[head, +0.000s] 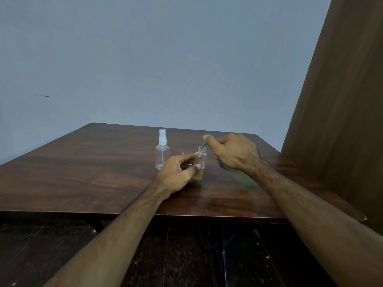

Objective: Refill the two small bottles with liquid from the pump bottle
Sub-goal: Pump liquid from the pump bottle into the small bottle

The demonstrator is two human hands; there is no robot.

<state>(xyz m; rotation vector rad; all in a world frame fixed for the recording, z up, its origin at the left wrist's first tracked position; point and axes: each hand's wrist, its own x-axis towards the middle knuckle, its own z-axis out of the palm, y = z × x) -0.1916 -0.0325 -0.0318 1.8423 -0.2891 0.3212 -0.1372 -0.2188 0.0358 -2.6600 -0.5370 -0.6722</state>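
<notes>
The left hand (pixel 176 172) is curled around the small open bottle (pixel 200 162), with thumb and fingertips pinched against its lower body; the bottle is held upright on the wooden table (pixel 93 162). A shallow layer of amber liquid is seen in the bottom of this bottle, and its neck is uncapped. The right hand (pixel 232 151) is closed in a fist just at 2 o'clock from the bottle's mouth, with the thumb raised; a thin curved spout or tube (pixel 203 146) is gripped in it and is directed into the bottle's neck. A dark bluish-green object (pixel 223 165) is partly seen beneath the right hand, but whether it is the pump bottle cannot be told, as it is blurred and mostly hidden. At 10 o'clock from the held bottle, near but apart, a clear spray bottle (pixel 162 154) stands upright with its white cap on; it appears empty, its dip tube visible inside.
</notes>
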